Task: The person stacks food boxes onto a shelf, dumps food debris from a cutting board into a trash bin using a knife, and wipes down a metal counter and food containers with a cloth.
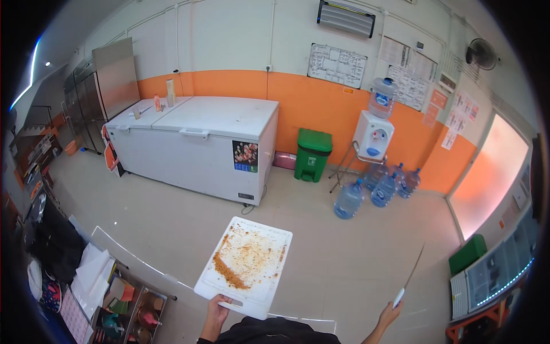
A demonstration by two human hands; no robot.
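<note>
My left hand (218,310) grips a white plastic cutting board (262,296) by the edge near its handle slot, out in front of my body. Orange-brown crumbs (227,273) cover much of the board's face, heaped thickest along its left and lower side. Off to the right, my right hand (390,313) is closed around the white handle of a knife (398,297). The long thin blade points up and away, well apart from the board.
A white chest freezer (193,159) stands ahead against the orange wall. Right of it are a green pedal bin (313,155), a water dispenser (374,135) and several large water bottles (349,200). A cluttered shelf (133,301) is at left; a glass-fronted display cooler (494,271) stands right.
</note>
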